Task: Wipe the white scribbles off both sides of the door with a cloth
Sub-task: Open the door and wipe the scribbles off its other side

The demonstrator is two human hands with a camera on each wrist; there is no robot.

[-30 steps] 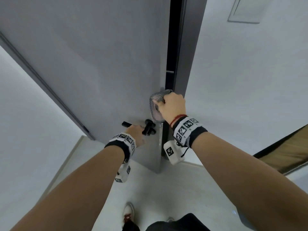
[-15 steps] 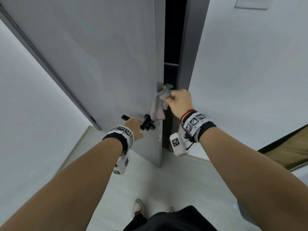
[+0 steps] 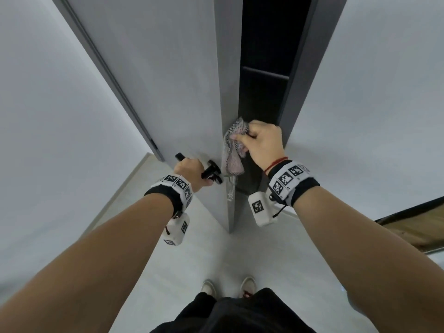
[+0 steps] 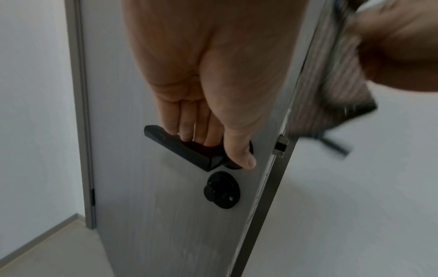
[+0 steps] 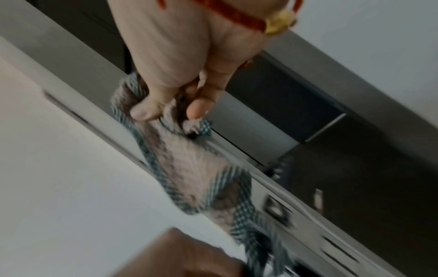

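The grey door (image 3: 156, 75) stands ajar, its narrow edge (image 3: 228, 97) turned towards me. My left hand (image 3: 189, 170) grips the black lever handle (image 4: 180, 148) on the near face, fingers curled over it, thumb by the rosette. My right hand (image 3: 262, 143) pinches a checked grey-and-pink cloth (image 3: 231, 152) beside the door's edge, in the gap before the dark frame; in the right wrist view the cloth (image 5: 192, 168) hangs along that edge. White scribbles (image 3: 230, 191) show on the door's edge below the cloth. The door's far face is hidden.
A black thumb-turn lock (image 4: 221, 192) sits under the handle, and a metal latch (image 4: 280, 145) sticks out of the edge. The dark door frame (image 3: 300, 80) stands right of the gap, white walls (image 3: 372, 104) on both sides. My shoes (image 3: 247, 286) are on the pale floor.
The door has swung further open with my left hand on the handle, widening the dark gap. My right hand with the cloth has moved right and up, off the front face to the edge.
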